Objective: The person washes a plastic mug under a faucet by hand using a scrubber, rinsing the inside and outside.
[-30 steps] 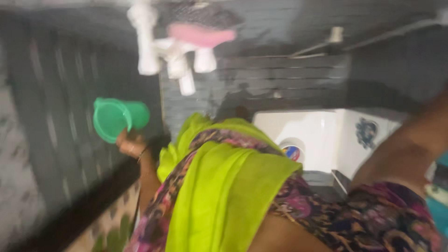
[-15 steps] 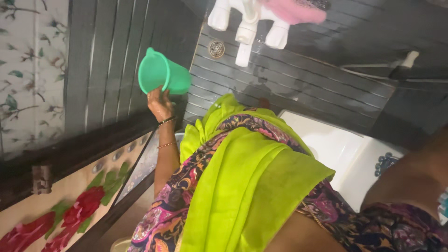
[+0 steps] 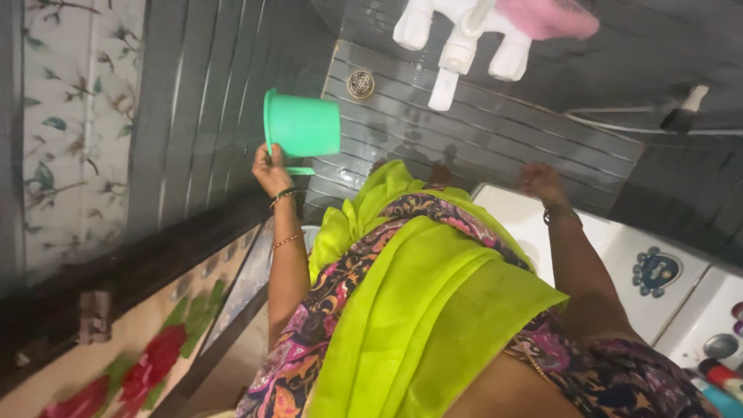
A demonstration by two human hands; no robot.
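My left hand [image 3: 272, 171] grips the handle of a green plastic mug [image 3: 303, 126], held out over the dark grey tiled floor [image 3: 495, 131]. The mug lies on its side with its mouth facing left. My right hand [image 3: 542, 183] is stretched out with fingers loosely apart and nothing in it, just above the rim of a white washing machine [image 3: 611, 248]. A lime green scarf [image 3: 418, 294] and patterned dress fill the middle of the view.
A white tap fitting [image 3: 457, 35] with a pink cloth [image 3: 546, 17] on it hangs at the top. A round floor drain [image 3: 360, 83] sits near the wall. Floral tiles [image 3: 147, 364] line the left wall. Small bottles [image 3: 720, 371] stand at the right edge.
The mug has turned from tilted up to lying sideways and moved slightly right. My right arm has swung in, so the hand now shows over the white machine.
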